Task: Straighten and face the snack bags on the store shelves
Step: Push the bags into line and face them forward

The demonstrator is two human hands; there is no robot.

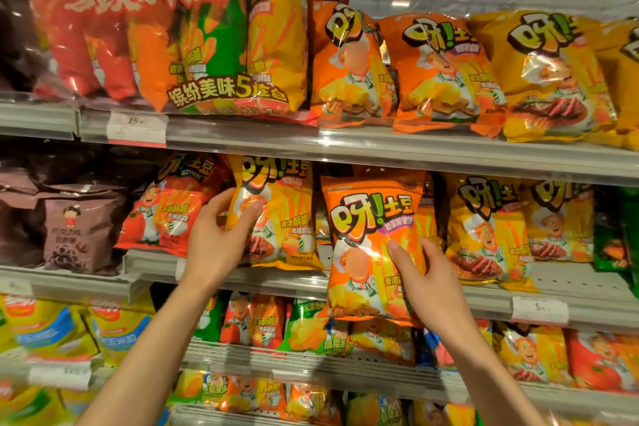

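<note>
On the middle shelf (pixel 345 278) stand rows of snack bags. My left hand (pixel 218 239) grips the left edge of a yellow bag (pixel 280 211), thumb on its front, fingers behind; the bag stands upright and leans slightly. My right hand (pixel 428 280) holds an orange bag (pixel 366 245) by its right side, thumb across the front. This orange bag hangs out in front of the shelf lip, upright and facing me, its bottom edge below the shelf rail.
A red tomato bag (pixel 166 207) and brown bags (pixel 76 228) stand left of my left hand. More yellow bags (pixel 484 232) stand to the right. The upper shelf (pixel 380 145) carries orange and yellow bags and a multipack (pixel 221 38). Lower shelves hold several mixed bags.
</note>
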